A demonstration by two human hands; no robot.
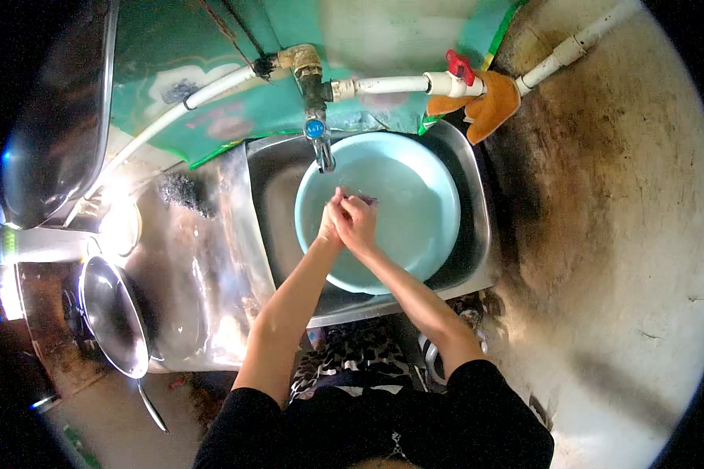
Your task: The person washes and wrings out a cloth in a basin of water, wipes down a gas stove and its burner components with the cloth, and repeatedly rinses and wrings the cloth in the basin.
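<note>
Over the light blue basin [438, 258], my left hand [331, 221] and my right hand [357, 225] are pressed together, fingers closed against each other. A small dark purplish bit shows at the far side of my right fingers; I cannot make out what it is. The basin holds cloudy water and stands in the metal sink [477, 195]. Just beyond my hands hangs the tap [317, 133], with a blue badge on its front. Whether water runs from it is not clear.
A metal counter [203, 266] with a dark scouring pad [184, 192] lies left of the sink. Further left hangs a frying pan [113, 316]. White pipes run along the wall, with a red valve handle [460, 68] and an orange cloth [494, 105] at the right.
</note>
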